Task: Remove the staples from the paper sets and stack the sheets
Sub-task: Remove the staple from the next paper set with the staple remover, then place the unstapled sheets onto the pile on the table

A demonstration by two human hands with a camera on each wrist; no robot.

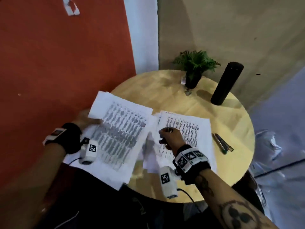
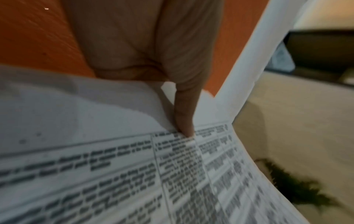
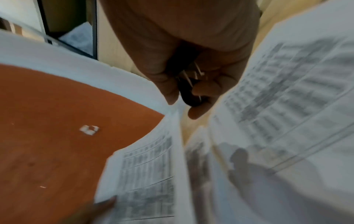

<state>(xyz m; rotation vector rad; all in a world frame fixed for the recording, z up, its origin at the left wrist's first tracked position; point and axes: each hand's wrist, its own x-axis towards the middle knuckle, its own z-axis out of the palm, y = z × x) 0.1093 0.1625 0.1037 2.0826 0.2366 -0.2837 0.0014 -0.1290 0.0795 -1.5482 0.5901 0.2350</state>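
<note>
While my left hand grips the far-left edge of the lifted paper set, thumb on the printed face and fingers beneath, my right hand is curled round a small black staple remover whose metal prongs show between the fingers. That set hangs half off the left rim of the round desk; a second printed pile lies flat on the desk just under my right hand, and one loose sheet stands bent between the two. Whether a staple remains in the lifted set I cannot tell; motion blur hides the corners.

To do this step well, I judge that I should:
- lay the set flat before prying, so that the corner does not tear;
- press the sheets down near the stapled corner with the left hand;
- slide the prongs under the staple's crown and squeeze slowly;
- square each freed sheet onto the flat pile, edges matched.

A dark pen-like tool lies at the right of the desk, well apart, with a potted fern and black cylinder at the back.
</note>
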